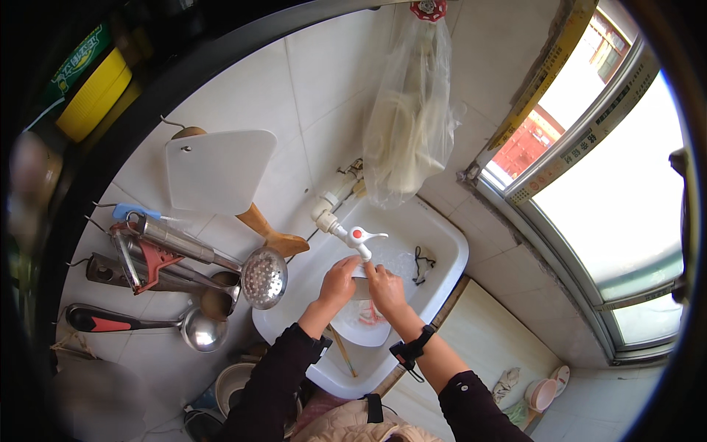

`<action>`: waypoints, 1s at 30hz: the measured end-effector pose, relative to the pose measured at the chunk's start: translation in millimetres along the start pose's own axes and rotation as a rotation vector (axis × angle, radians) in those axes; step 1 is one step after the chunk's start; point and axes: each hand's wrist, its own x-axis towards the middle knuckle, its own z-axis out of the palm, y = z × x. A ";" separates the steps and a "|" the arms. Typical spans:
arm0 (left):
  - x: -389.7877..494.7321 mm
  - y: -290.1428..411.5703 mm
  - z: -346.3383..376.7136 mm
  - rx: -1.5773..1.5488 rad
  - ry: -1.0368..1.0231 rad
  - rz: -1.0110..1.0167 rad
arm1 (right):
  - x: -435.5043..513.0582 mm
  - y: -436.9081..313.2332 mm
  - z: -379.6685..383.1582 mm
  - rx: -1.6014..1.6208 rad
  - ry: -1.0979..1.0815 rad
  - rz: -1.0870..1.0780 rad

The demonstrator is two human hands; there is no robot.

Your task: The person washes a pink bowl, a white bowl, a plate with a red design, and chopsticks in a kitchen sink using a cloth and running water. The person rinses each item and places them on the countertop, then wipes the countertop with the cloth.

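Both of my hands are under the spout of a white plastic tap (358, 237) with a red dot on its lever. My left hand (338, 283) and my right hand (385, 287) grip the near ends of a pale, rounded item (360, 271) between them; its kind cannot be told. Below them, a white bowl (362, 330) with a red mark stands in the white sink (453, 248). A thin brown stick (343, 353) leans in the sink on the near side of the bowl. A dark cord (422, 265) lies in the basin at the right.
At left, a skimmer (264, 278), a ladle (204, 330), a red peeler (154, 265) and a white cutting board (218, 171) hang on the tiled wall. A plastic bag (409, 127) hangs behind the tap. A counter (475, 342) with a pink bowl (541, 394) adjoins the sink.
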 end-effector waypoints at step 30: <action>-11.3 -1.2 -0.9 -1.010 -0.154 -0.883 | 12.2 11.7 36.9 0.415 -0.335 -0.078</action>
